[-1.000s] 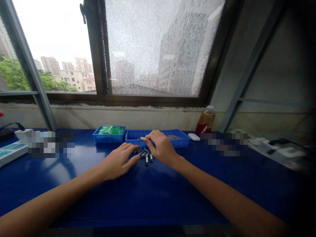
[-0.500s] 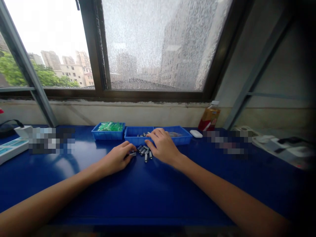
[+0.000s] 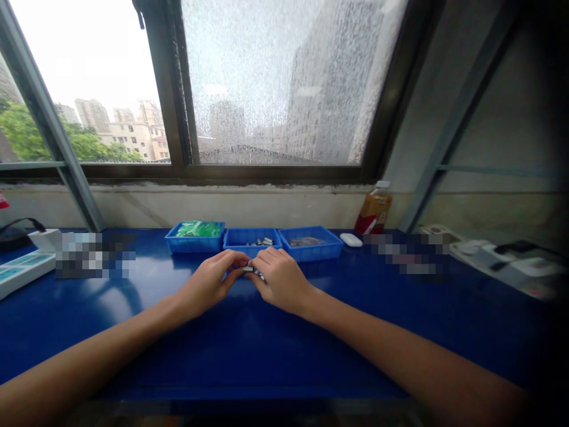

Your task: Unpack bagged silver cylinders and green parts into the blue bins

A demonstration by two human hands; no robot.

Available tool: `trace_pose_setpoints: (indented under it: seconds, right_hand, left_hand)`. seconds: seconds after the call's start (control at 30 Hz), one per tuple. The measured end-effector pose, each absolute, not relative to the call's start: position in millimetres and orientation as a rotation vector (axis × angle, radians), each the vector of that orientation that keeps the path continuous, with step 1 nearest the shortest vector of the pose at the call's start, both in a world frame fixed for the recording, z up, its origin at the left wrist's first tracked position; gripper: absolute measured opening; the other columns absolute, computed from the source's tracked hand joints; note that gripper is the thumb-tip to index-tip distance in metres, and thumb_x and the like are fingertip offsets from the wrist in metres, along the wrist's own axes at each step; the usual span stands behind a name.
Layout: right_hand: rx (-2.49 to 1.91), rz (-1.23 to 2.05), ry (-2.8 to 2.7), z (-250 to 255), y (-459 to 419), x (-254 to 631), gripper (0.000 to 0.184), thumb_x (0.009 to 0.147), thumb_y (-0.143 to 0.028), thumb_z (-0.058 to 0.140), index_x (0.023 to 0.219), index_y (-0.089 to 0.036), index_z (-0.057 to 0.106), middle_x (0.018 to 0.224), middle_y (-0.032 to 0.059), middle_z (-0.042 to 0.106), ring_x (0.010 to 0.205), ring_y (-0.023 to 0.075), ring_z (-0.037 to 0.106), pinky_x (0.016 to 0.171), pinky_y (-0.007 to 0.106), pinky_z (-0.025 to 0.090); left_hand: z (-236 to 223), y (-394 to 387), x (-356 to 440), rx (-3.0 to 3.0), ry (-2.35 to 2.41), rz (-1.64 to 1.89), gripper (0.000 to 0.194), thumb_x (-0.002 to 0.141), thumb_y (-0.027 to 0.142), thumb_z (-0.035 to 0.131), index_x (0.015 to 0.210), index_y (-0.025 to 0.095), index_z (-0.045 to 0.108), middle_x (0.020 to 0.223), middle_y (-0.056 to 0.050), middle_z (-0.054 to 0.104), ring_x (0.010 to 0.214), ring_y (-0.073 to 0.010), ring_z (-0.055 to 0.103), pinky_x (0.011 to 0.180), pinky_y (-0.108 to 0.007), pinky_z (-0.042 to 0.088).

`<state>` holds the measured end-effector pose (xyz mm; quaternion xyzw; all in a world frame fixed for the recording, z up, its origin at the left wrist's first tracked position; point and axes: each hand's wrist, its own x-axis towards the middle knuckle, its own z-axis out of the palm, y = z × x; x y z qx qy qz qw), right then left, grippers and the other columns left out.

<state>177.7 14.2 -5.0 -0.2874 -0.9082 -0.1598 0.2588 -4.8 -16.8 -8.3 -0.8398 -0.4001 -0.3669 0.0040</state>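
Observation:
My left hand [image 3: 208,283] and my right hand [image 3: 280,280] meet at the middle of the blue table [image 3: 275,344], fingers curled together. Between the fingertips of both hands I pinch a small grey cylindrical part [image 3: 249,269]. The heap of similar small parts on the table lies hidden under my right hand. Just behind the hands stand three blue trays: the left one [image 3: 194,242] holds green packets, the middle one [image 3: 252,246] holds a few small grey parts, the right one [image 3: 311,251] holds flat dark pieces.
A bottle with an orange drink [image 3: 373,213] and a small white object [image 3: 351,239] stand at the back right. White devices [image 3: 502,267] lie far right, a white power strip [image 3: 22,270] far left. The window wall runs behind the table.
My right hand has drawn back from the middle tray to the table and closed in on my left hand. Both hands now pinch one small part, and the heap is covered.

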Motion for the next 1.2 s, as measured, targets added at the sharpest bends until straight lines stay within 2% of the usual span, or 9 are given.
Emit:
trace_pose_setpoints:
  seconds: [0.43,0.57,0.7,0.83,0.9,0.97,1.03,1.1,1.2]
  right_hand:
    - [-0.784,-0.548,-2.421,-9.3,7.7,168.8,0.017,0.084,-0.027,0.050,0.079,-0.014,0.060,0.076,0.0050,0.061,0.076,0.0184,0.049,0.064,0.031,0.031]
    - [-0.837,-0.411,-2.392,-7.4,7.5,168.3,0.023,0.086,-0.028,0.046,0.075,-0.015,0.060,0.073,0.0051,0.060,0.073,0.0173,0.050,0.064,0.030,0.032]
    - [-0.857,-0.168,-2.348,-4.1,7.7,167.5,0.030,0.090,-0.027,0.039,0.069,-0.015,0.058,0.068,0.0034,0.059,0.068,0.0143,0.050,0.064,0.028,0.034]
    - [-0.830,-0.063,-2.349,-1.1,4.2,166.4,0.036,0.092,-0.027,0.034,0.064,-0.016,0.056,0.065,0.0028,0.059,0.065,0.0135,0.050,0.063,0.027,0.034]
    - [-0.848,-0.064,-2.335,-0.6,2.6,166.4,0.033,0.091,-0.031,0.037,0.070,-0.016,0.057,0.067,0.0031,0.059,0.066,0.0145,0.051,0.063,0.027,0.035]
    - [-0.871,-0.085,-2.300,-0.8,2.1,167.0,0.025,0.086,-0.037,0.046,0.085,-0.017,0.059,0.073,0.0039,0.061,0.069,0.0162,0.052,0.065,0.028,0.036]
    - [-0.861,-0.116,-2.273,-1.3,2.6,167.6,0.028,0.080,-0.036,0.055,0.100,-0.016,0.055,0.080,0.0051,0.061,0.073,0.0176,0.053,0.067,0.029,0.037]
    - [-0.814,-0.159,-2.282,-1.6,3.3,168.0,0.025,0.080,-0.028,0.057,0.101,-0.016,0.054,0.084,0.0054,0.062,0.075,0.0178,0.054,0.069,0.029,0.037]
    - [-0.750,-0.228,-2.317,-1.6,3.6,168.4,0.012,0.084,-0.022,0.050,0.092,-0.016,0.056,0.081,0.0047,0.062,0.075,0.0173,0.054,0.068,0.029,0.036]
  left_hand:
    - [-16.1,-18.0,-8.9,-2.661,-1.268,-1.126,0.020,0.086,0.012,0.040,0.102,0.019,0.052,0.094,-0.005,0.061,0.085,-0.0149,0.059,0.075,-0.027,0.048]
    - [-9.4,-20.1,-8.5,-2.642,-1.243,-1.169,0.020,0.086,0.012,0.040,0.100,0.018,0.053,0.094,-0.005,0.062,0.086,-0.0151,0.059,0.076,-0.028,0.048]
    - [-4.1,-21.6,-9.4,-2.641,-1.233,-1.165,0.023,0.083,0.015,0.047,0.105,0.017,0.053,0.097,-0.007,0.061,0.088,-0.0163,0.057,0.079,-0.030,0.047]
    - [-4.4,-19.7,-11.0,-2.662,-1.226,-1.157,0.013,0.085,0.019,0.047,0.094,0.017,0.055,0.090,-0.005,0.061,0.086,-0.0160,0.056,0.078,-0.029,0.047]
    - [-4.4,-18.7,-11.6,-2.653,-1.231,-1.145,0.014,0.088,0.019,0.043,0.094,0.016,0.055,0.089,-0.006,0.060,0.085,-0.0159,0.056,0.077,-0.029,0.046]
    - [-4.0,-18.1,-12.4,-2.636,-1.241,-1.128,0.016,0.089,0.020,0.040,0.095,0.016,0.054,0.089,-0.006,0.060,0.084,-0.0160,0.055,0.075,-0.029,0.046]
    - [-3.6,-17.9,-13.2,-2.617,-1.255,-1.114,0.019,0.091,0.020,0.036,0.091,0.016,0.054,0.086,-0.006,0.059,0.081,-0.0158,0.054,0.073,-0.029,0.045]
    - [-3.3,-18.1,-13.7,-2.606,-1.264,-1.102,0.023,0.092,0.022,0.033,0.085,0.016,0.054,0.081,-0.005,0.059,0.077,-0.0153,0.054,0.071,-0.028,0.045]
    - [-2.4,-19.5,-13.7,-2.622,-1.276,-1.073,0.029,0.093,0.024,0.030,0.077,0.016,0.053,0.076,-0.004,0.057,0.073,-0.0145,0.054,0.069,-0.027,0.044]
